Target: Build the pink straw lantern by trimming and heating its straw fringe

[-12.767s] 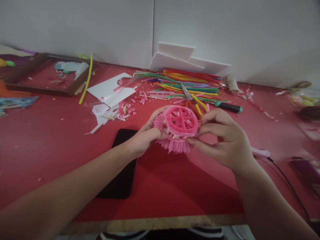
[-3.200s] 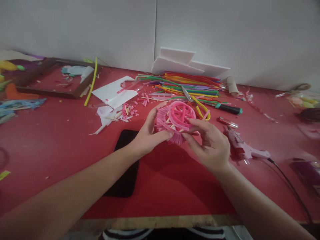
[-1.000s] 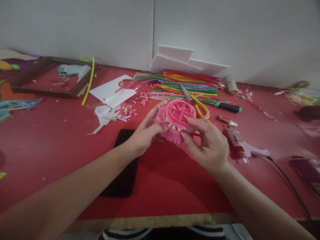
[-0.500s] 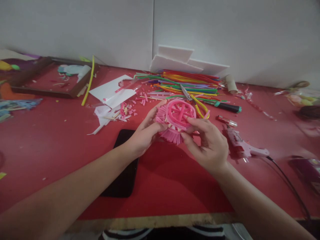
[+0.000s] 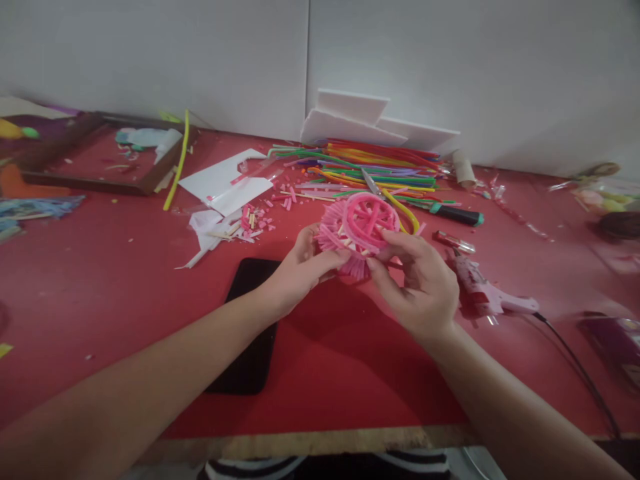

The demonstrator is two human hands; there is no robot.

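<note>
Between my two hands, above the red table, is a pink round craft piece (image 5: 373,217) with a spoked ring on its face and a fringe of short pink strips around it. My left hand (image 5: 307,267) grips its left side, thumb in front and fingers curled behind. At its lower right edge, my right hand (image 5: 417,277) pinches it between thumb and fingers. Just behind it lie scissors with yellow handles (image 5: 403,210), partly covered by the piece. The black phone-like slab (image 5: 245,360) lies under my left forearm.
Colourful pipe cleaners (image 5: 385,167) lie at the back before white foam boards (image 5: 350,123). On the right are a glue gun (image 5: 493,297) with a cord, a cutter knife (image 5: 457,214) and a cardboard roll (image 5: 464,169). Pink scraps (image 5: 253,221), white paper (image 5: 220,170) and a brown frame (image 5: 85,181) are leftward.
The pink piece has turned and shifted slightly right, showing more of its left side. My left thumb and fingers have changed their hold; my right hand has barely moved.
</note>
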